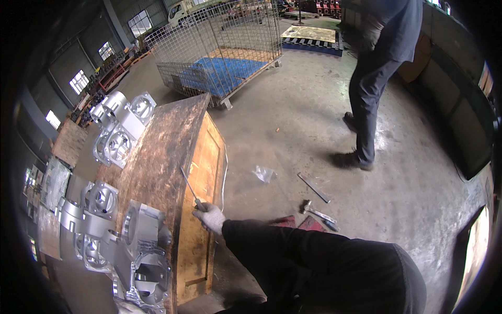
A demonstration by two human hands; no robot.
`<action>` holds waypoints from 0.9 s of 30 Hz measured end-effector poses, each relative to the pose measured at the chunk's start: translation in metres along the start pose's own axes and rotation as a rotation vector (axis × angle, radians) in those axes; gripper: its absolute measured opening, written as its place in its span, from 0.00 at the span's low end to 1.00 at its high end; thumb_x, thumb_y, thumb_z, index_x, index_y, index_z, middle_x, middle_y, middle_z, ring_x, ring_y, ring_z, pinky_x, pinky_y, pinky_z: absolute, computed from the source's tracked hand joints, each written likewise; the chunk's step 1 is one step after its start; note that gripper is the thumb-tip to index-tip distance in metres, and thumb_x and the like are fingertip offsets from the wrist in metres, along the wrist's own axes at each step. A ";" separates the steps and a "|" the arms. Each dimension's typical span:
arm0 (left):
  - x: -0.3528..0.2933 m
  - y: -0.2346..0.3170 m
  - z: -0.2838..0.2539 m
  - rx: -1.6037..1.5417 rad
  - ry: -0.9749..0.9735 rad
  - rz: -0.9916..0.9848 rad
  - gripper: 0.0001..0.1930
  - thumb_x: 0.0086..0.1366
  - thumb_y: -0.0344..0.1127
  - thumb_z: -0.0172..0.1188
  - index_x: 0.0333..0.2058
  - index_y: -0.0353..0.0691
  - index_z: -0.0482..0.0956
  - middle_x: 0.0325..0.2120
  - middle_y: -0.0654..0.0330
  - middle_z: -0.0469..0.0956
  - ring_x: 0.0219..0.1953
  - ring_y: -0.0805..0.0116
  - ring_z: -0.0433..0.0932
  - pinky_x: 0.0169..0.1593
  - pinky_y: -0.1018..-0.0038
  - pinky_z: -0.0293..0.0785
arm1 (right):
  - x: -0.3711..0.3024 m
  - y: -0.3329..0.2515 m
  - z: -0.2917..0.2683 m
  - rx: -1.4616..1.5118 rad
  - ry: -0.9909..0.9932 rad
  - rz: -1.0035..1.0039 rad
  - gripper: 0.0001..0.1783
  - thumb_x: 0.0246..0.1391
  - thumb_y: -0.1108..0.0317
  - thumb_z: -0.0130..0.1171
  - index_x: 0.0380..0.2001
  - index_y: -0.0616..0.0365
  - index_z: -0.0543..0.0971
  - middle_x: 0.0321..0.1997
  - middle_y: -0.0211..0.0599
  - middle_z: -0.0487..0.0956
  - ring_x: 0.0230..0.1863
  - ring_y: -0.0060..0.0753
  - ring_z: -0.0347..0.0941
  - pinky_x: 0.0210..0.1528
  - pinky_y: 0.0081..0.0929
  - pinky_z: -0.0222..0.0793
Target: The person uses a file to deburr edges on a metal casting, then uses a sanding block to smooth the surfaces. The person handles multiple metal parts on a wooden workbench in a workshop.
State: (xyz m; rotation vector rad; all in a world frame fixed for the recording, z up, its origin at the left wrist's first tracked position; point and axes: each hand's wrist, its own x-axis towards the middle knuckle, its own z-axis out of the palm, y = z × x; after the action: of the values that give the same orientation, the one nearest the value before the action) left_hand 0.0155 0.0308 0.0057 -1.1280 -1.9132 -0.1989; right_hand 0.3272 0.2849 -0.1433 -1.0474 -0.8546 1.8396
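My right hand [210, 217], in a pale knitted glove, is closed round the grey handle of a long thin metal tool [189, 184]. Its slim shaft points up and away over the edge of a wooden crate [172, 136]; whether it is a file or a screwdriver I cannot make out. Silvery machined housings [150, 272] with round bores stand close together on the near left of the crate top. Beside them at the lower rim shows a pale patch, probably my left hand [128, 307] in its glove, its fingers hidden. More housings [119, 144] sit at the crate's far left.
A wire mesh cage [219, 52] with a blue sheet inside stands beyond the crate. On the concrete floor lie a hammer [320, 214], a flat metal bar [314, 187] and a clear plastic bag [264, 174]. Another person [374, 89] in dark clothes stands at the right.
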 end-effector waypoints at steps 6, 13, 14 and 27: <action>0.003 -0.006 -0.002 -0.031 -0.018 -0.013 0.18 0.63 0.51 0.60 0.25 0.42 0.84 0.19 0.55 0.76 0.24 0.56 0.78 0.30 0.59 0.74 | 0.003 0.004 0.003 0.002 0.020 -0.041 0.20 0.62 0.59 0.65 0.49 0.63 0.76 0.23 0.27 0.72 0.15 0.21 0.66 0.17 0.25 0.63; 0.010 -0.006 -0.005 -0.029 -0.036 -0.011 0.20 0.62 0.53 0.59 0.25 0.42 0.84 0.19 0.55 0.77 0.24 0.55 0.79 0.30 0.58 0.75 | 0.006 0.009 0.003 -0.008 0.003 -0.043 0.22 0.62 0.56 0.66 0.51 0.60 0.76 0.22 0.28 0.72 0.15 0.22 0.67 0.15 0.25 0.63; 0.009 -0.006 -0.006 -0.028 -0.038 -0.014 0.20 0.62 0.53 0.59 0.24 0.42 0.84 0.19 0.55 0.77 0.24 0.55 0.79 0.30 0.58 0.75 | 0.007 0.010 0.002 -0.017 -0.003 -0.046 0.22 0.62 0.56 0.66 0.51 0.59 0.76 0.22 0.28 0.72 0.15 0.22 0.67 0.15 0.25 0.63; 0.004 0.000 -0.013 -0.032 -0.057 0.006 0.23 0.61 0.56 0.58 0.23 0.41 0.84 0.18 0.53 0.77 0.24 0.53 0.79 0.31 0.57 0.75 | -0.002 0.005 -0.001 -0.076 -0.036 -0.044 0.26 0.61 0.53 0.66 0.55 0.58 0.75 0.25 0.28 0.74 0.17 0.21 0.68 0.17 0.25 0.65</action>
State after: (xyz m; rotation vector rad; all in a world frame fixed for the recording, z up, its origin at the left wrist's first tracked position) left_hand 0.0223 0.0264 0.0165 -1.1720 -1.9628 -0.1972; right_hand 0.3272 0.2812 -0.1470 -1.0366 -0.9679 1.8060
